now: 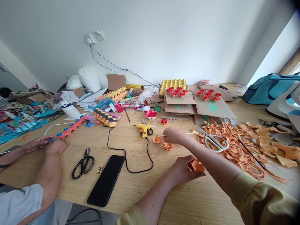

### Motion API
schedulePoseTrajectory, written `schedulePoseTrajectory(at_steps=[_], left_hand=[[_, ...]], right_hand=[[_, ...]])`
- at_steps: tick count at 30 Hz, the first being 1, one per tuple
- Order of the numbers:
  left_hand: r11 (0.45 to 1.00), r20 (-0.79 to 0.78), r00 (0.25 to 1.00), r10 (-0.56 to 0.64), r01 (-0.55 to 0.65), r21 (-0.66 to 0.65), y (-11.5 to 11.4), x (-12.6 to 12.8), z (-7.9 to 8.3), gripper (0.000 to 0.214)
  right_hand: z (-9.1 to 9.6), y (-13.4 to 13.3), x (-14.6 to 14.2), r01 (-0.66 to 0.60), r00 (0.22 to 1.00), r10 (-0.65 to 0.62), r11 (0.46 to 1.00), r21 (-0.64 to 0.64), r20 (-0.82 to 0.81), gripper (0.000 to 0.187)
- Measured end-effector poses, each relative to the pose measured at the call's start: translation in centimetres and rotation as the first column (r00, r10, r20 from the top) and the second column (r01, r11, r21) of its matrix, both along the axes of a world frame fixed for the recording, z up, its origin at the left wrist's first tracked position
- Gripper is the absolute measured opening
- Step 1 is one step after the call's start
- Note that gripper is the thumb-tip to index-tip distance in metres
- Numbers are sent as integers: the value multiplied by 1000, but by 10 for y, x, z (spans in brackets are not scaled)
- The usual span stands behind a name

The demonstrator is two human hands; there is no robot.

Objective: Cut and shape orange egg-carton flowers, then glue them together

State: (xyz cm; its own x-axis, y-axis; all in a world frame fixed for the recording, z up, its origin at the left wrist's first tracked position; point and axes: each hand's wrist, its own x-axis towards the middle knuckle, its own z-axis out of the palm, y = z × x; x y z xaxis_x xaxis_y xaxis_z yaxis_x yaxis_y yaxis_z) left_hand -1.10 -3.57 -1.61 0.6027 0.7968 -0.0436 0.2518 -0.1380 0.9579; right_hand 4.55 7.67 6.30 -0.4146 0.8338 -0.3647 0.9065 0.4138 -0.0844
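My left hand (184, 171) is closed round an orange paper flower cup (198, 165), held just above the wooden table (131, 187). My right hand (172, 135) reaches forward across it, fingers pinched on what looks like a thin pale stick (192, 133). It hovers by two more orange cups (157, 139) (168, 146). A yellow glue gun (143, 128) stands just left of that hand, its black cord looping toward me.
Another person's hands (52, 145) work a red and blue strip (70, 129) at the left. Black scissors (83, 164) and a phone (106, 180) lie near the front. White scissors (214, 141) rest on orange scraps (248, 147). Red flowers sit on cardboard (211, 107).
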Motion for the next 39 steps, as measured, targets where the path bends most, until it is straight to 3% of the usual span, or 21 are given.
schedulePoseTrajectory(at_steps=[9, 15, 19, 23, 26, 31, 35, 39], left_hand=[[1000, -32, 999, 20, -20, 3, 2, 1, -5, 52], [1000, -9, 1000, 25, -25, 5, 4, 0, -5, 58], [999, 79, 996, 40, -42, 26, 5, -1, -5, 56], [995, 119, 988, 96, -97, 6, 6, -1, -8, 55], [991, 129, 983, 133, -129, -38, 9, -1, -11, 54], [986, 234, 958, 165, -153, -69, 14, 2, -14, 49], [988, 281, 948, 148, -129, -84, 14, 3, -13, 51], [987, 248, 955, 162, -156, -47, 13, 4, -13, 51]], right_hand=[[8, -4, 10, 31, 998, -26, 996, 89, -57, 35], [33, -12, 28, 71, 987, -32, 967, 244, -158, 21], [58, -20, 56, 128, 973, -49, 927, 353, -225, 19], [67, -25, 112, 236, 960, -137, 866, 441, -245, 26], [53, -28, 164, 351, 936, -277, 798, 491, -219, 32], [5, -40, 233, 467, 882, -426, 733, 494, -201, 23], [-21, -53, 259, 535, 842, -461, 639, 552, -282, 37], [-28, -64, 259, 562, 827, -428, 588, 582, -366, 45]])
